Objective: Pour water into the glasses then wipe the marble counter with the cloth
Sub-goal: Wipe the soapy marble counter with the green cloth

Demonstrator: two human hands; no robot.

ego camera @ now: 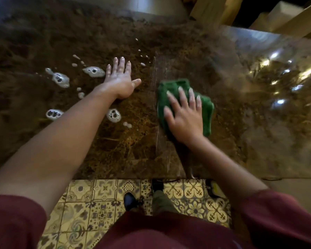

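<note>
Right hand (184,116) flat on green cloth (207,112); left hand (121,80) open, empty. Risk: puddles (60,79) far left get missed.

Below the hands, a floor (104,200) of cream tiles with dark floral patterns is showing past the near edge of the table. Far beyond the right hand, pale wooden beams (293,20) are standing against darkness, and bright ceiling-light reflections (276,69) are glinting to its right.

1 head-worn wide-angle view looks steeply down, close over the counter (126,144); its edges look blurred.
</note>
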